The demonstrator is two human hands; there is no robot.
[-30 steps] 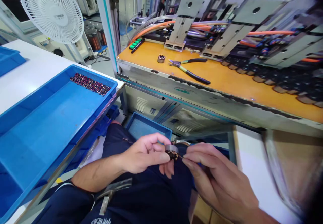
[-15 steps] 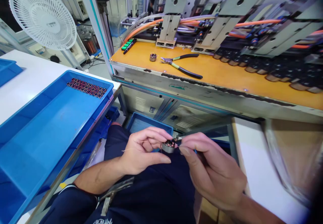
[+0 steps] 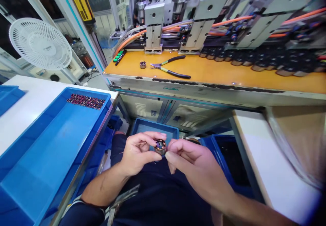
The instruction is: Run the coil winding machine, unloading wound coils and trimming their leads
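Note:
A small ring-shaped motor stator with copper windings is held over my lap, tilted so its open top faces me. My left hand grips it from the left between thumb and fingers. Thin copper wires stick out across the left fingers. My right hand is closed in a pinch at the stator's right edge, thumb against forefinger. What sits between those fingertips is too small to make out.
Diagonal cutters and another stator lie on the orange bench below the machine. Several dark parts line its back. At left, a blue tray holds rows of stators. A fan stands behind.
Both hands have shifted slightly left with the stator, whose open top has turned more toward me. The right fingertips have come closer against its edge. The camera view has shifted too.

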